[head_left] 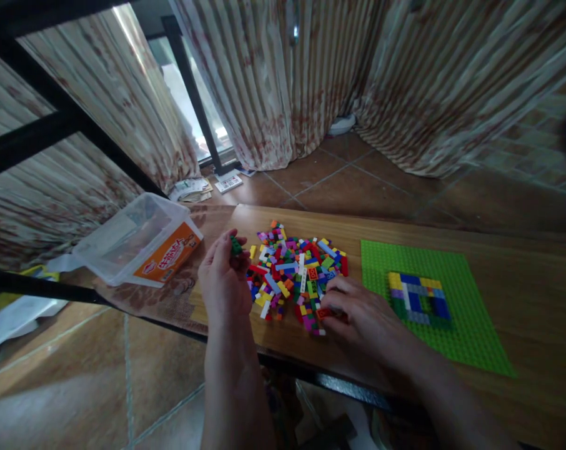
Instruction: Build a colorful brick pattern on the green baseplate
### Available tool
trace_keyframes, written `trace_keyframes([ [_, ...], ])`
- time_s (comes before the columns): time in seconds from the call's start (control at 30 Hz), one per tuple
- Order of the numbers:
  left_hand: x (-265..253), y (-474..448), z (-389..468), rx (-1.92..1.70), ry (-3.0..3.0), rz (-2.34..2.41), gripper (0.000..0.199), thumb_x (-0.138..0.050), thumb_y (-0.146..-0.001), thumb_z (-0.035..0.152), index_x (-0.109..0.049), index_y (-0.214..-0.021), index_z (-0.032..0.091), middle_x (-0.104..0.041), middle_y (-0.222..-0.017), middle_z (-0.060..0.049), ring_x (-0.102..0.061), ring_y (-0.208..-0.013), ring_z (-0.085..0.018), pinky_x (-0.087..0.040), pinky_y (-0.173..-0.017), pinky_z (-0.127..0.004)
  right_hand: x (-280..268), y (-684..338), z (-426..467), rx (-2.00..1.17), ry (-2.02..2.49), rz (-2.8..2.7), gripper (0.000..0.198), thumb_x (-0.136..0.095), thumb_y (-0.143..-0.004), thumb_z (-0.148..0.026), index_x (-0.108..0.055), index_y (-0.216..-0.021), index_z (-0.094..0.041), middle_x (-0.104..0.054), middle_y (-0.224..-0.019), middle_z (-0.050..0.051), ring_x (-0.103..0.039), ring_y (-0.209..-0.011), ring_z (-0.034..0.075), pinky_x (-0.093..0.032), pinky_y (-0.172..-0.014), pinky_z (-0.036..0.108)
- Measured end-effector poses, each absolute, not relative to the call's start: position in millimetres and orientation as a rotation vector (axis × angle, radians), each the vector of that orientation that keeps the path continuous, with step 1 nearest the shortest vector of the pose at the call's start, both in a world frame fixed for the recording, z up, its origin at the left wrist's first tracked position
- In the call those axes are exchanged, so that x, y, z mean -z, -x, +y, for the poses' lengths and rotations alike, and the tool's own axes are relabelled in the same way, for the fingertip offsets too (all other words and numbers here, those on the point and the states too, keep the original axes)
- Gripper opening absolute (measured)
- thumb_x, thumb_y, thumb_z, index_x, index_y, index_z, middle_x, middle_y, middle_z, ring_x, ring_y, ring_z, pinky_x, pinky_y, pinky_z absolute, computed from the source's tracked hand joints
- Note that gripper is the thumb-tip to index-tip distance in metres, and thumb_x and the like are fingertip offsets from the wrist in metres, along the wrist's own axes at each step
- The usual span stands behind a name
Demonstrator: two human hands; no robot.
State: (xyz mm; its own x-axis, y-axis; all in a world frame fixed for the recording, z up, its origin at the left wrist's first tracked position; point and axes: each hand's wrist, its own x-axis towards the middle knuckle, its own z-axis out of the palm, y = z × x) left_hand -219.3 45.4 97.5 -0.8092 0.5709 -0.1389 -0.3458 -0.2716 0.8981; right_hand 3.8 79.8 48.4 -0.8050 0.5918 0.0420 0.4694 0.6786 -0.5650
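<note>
My left hand (227, 275) is raised at the left side of a pile of toy building bricks (287, 265), its fingers curled around green bricks (236, 246). How many green bricks it holds is partly hidden by the fingers. At the pile's right front edge, my right hand (351, 309) reaches down with bent fingers. A red brick (323, 313) shows between its thumb and fingertips. Farther right, a green baseplate (470, 312) lies on the wooden table and carries a low block of blue, yellow, grey, purple and green bricks (418, 297).
A clear plastic tub (124, 244) with an orange label stands at the table's left end. The dark table edge (330, 378) runs along the near side. Behind the table are a tiled floor (330, 181) and striped curtains (264, 81). A black metal frame (67, 119) rises at left.
</note>
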Motion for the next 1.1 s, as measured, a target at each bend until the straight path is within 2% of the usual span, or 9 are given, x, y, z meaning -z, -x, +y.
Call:
trace_keyframes([
  [0.17,-98.3,225.5,41.4,-2.142,-0.24,1.379,0.027,-0.076,-0.066,0.035,-0.069,-0.084,0.016,-0.065,-0.076,0.001,-0.053,-0.058,-0.005,-0.04,-0.057,-0.019,-45.3,6.8,81.8,-0.737,0.956,-2.518,0.002,-0.059,-0.087,-0.021,-0.061,-0.086,-0.021,-0.061,-0.095,0.005,-0.057,-0.087,0.019,-0.045,-0.076,0.032],
  [0.4,-99.9,229.3,40.2,-2.198,-0.157,1.316,0.023,-0.076,-0.066,0.031,-0.069,-0.081,0.015,-0.064,-0.072,0.002,-0.053,-0.055,-0.004,-0.039,-0.053,-0.016,-31.7,15.7,84.9,-0.609,1.042,-2.341,0.01,-0.058,-0.089,-0.023,-0.065,-0.096,-0.022,-0.065,-0.092,0.004,-0.062,-0.089,0.02,-0.046,-0.078,0.032],
  [0.67,-105.2,228.7,39.2,-2.269,-0.037,1.31,0.015,-0.071,-0.069,0.026,-0.069,-0.08,0.015,-0.063,-0.068,0.003,-0.051,-0.052,-0.003,-0.038,-0.05,-0.014,-35.8,39.9,70.1,-0.477,0.934,-2.186,0.014,-0.055,-0.093,-0.025,-0.067,-0.099,-0.021,-0.068,-0.095,0.005,-0.062,-0.091,0.019,-0.048,-0.083,0.032],
  [0.8,-108.1,229.0,38.7,-2.311,0.006,1.299,0.012,-0.069,-0.071,0.024,-0.068,-0.079,0.015,-0.062,-0.069,0.003,-0.05,-0.051,-0.002,-0.037,-0.05,-0.014,-35.1,61.8,57.8,-0.49,0.875,-2.26,0.015,-0.057,-0.092,-0.025,-0.068,-0.1,-0.021,-0.068,-0.099,0.007,-0.059,-0.096,0.022,-0.047,-0.086,0.035],
  [1.1,-111.2,237.5,31.4,-2.343,0.001,1.253,0.005,-0.065,-0.074,0.018,-0.065,-0.077,0.015,-0.061,-0.068,0.004,-0.049,-0.049,-0.002,-0.037,-0.048,-0.014,-51.5,114.9,43.9,-0.568,0.858,-2.4,0.032,-0.061,-0.089,-0.026,-0.063,-0.12,-0.018,-0.063,-0.12,0.01,-0.05,-0.11,0.026,-0.042,-0.097,0.044],
])
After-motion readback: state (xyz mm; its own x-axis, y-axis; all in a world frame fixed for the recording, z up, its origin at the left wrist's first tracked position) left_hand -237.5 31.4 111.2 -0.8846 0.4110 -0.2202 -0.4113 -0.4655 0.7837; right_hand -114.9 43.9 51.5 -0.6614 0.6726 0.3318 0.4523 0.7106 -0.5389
